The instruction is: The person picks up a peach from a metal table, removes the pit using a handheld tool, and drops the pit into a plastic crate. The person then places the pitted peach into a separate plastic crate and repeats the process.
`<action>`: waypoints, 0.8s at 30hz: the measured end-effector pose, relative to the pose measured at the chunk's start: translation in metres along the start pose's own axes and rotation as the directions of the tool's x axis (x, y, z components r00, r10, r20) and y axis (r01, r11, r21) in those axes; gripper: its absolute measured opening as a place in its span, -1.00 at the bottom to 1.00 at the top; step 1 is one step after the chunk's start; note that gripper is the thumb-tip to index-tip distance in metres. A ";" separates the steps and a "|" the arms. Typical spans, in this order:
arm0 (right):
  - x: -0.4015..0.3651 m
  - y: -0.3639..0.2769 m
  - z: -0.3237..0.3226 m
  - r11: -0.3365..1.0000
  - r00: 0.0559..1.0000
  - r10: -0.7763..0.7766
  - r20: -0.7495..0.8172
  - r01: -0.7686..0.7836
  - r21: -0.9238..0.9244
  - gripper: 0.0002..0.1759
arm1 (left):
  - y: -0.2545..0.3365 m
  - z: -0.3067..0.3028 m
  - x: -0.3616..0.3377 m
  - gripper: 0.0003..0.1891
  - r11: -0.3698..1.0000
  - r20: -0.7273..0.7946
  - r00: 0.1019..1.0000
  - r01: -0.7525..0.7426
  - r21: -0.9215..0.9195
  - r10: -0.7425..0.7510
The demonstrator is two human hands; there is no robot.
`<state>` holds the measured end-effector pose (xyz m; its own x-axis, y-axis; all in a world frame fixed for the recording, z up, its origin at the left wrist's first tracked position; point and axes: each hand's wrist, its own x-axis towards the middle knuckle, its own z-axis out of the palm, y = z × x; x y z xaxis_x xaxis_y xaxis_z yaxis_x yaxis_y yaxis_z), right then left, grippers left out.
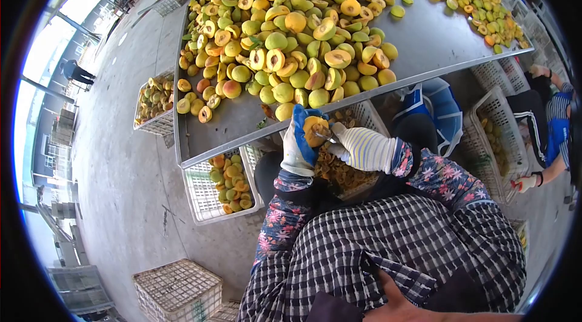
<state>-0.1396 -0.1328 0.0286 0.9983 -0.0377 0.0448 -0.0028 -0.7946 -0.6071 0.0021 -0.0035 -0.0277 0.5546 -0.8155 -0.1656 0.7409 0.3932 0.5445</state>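
Observation:
My left hand, in a white and blue glove, is closed around a yellow peach with its flesh exposed. My right hand, in a striped knit glove, grips a small metal tool whose tip meets the peach; most of the tool is hidden by the fingers. Both hands are just off the near edge of a metal table. On it lies a large heap of halved and whole yellow-green peaches. Below my hands, a crate holds peach scraps.
A white crate of peaches stands left of my legs, another beyond the table's left side. An overturned-looking crate is on the floor. Blue bucket-like container at right, near a co-worker. Another person's bare hand touches my checked apron.

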 end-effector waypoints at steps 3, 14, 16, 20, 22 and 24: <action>0.003 0.001 0.002 0.999 0.999 0.032 0.006 -0.032 0.003 -0.69 | -0.016 0.021 -0.009 -0.46 0.909 -0.010 0.942 -0.322 0.265 0.336; 0.003 -0.007 0.000 0.915 0.982 0.108 0.154 -0.158 0.370 -0.64 | -0.012 0.005 -0.002 -0.56 0.712 0.030 0.921 -0.321 0.625 0.389; 0.006 -0.027 -0.004 0.689 0.943 0.223 0.249 -0.333 0.643 -0.59 | -0.017 0.010 -0.006 -0.63 0.257 0.191 0.761 -0.427 0.867 0.620; 0.012 -0.013 0.016 0.821 0.980 0.135 0.144 -0.192 0.537 -0.59 | -0.019 0.028 -0.012 -0.71 0.398 0.094 0.712 -0.492 0.774 0.696; 0.010 -0.016 0.000 0.930 0.977 0.130 0.168 -0.179 0.320 -0.58 | -0.018 0.021 -0.013 -0.66 0.004 0.281 0.642 -0.405 0.914 0.713; 0.009 -0.004 0.007 0.939 0.991 0.054 0.124 -0.092 0.330 -0.57 | -0.017 0.002 -0.007 -0.61 0.066 0.252 0.725 -0.379 0.923 0.640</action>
<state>-0.1303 -0.1253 0.0259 0.9962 -0.0051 -0.0867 -0.0756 -0.5426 -0.8366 -0.0151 -0.0055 -0.0337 0.7811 -0.4469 0.4361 -0.5112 -0.0567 0.8576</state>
